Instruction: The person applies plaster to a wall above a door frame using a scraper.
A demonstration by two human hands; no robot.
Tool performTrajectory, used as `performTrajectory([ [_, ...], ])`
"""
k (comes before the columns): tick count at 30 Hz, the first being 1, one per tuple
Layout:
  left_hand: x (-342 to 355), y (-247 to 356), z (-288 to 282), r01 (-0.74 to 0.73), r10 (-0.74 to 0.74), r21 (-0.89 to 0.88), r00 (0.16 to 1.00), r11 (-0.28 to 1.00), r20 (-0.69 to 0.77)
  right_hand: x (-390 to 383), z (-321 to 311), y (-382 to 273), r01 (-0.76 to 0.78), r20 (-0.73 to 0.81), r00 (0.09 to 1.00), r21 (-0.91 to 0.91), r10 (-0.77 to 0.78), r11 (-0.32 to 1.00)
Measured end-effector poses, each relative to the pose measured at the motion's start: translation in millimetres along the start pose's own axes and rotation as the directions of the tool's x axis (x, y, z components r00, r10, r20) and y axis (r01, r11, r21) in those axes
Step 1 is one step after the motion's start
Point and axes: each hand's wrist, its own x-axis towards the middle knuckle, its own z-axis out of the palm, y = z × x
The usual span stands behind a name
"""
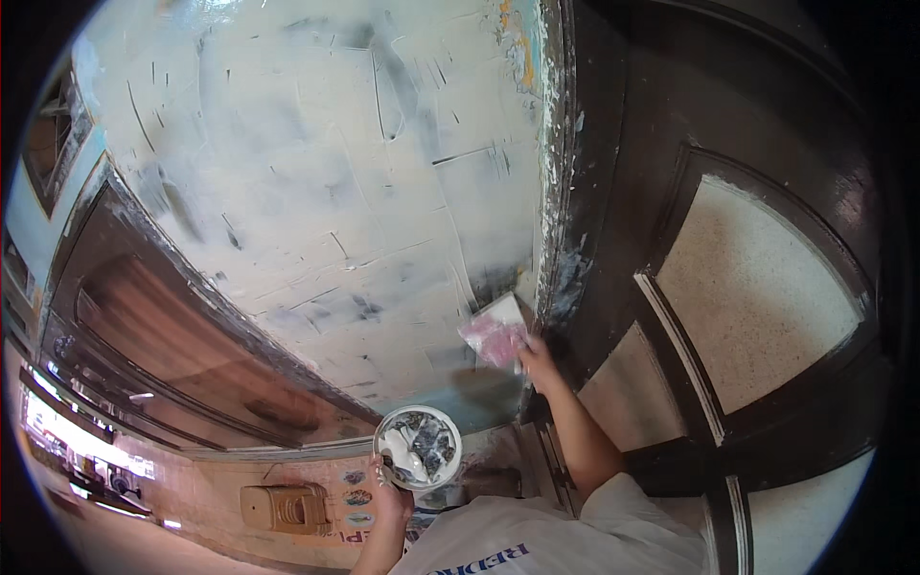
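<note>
My right hand (pixel 539 364) grips a flat, wide-bladed scraper (pixel 494 332) with a pinkish, putty-smeared face. Its blade lies at the wall's lower right, close to the dark door frame; whether the whole edge touches cannot be told. The wall (pixel 316 182) is pale, coated in patchy white putty, with grey smudges and dark scratches. In front of its bottom edge, my left hand (pixel 388 494) holds a round white tub (pixel 458 448) by its side. White putty (pixel 402 456) and dark grey patches show inside. White smears mark the left fingers.
A dark wooden door (pixel 632 163) with pale panels stands close on the right. To the left is a dark-framed reddish-brown panel (pixel 192 326). A tan plastic stool (pixel 278 508) stands low at the left, beside a printed colourful sheet (pixel 356 498).
</note>
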Motion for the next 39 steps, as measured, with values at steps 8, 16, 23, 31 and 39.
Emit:
performTrajectory([
  [8, 12, 8, 6, 0.044, -0.043, -0.021, 0.997, 0.999, 0.063, 49, 91, -228, 0.524, 0.025, 0.851, 0.004, -0.524, 0.852],
  [16, 19, 5, 3, 0.026, -0.026, 0.003, 0.993, 1.0, 0.115, 93, 21, -34, 0.466, -0.337, 0.584, -0.606, -0.739, 0.644],
  [23, 22, 13, -17, 0.033, -0.033, 0.001, 0.997, 0.999, 0.065, -12, -15, 94, -0.299, -0.32, 0.907, -0.032, 0.274, 0.954],
  [31, 20, 10, -19, 0.061, -0.059, -0.048, 0.997, 0.997, 0.041, -54, -16, 58, -0.064, -0.029, 0.998, -0.148, 0.06, 0.987],
  [39, 13, 12, -4, 0.091, -0.089, -0.092, 0.996, 0.992, 0.029, -37, 7, 2, 0.253, 0.019, 0.966, -0.274, -0.257, 0.928],
])
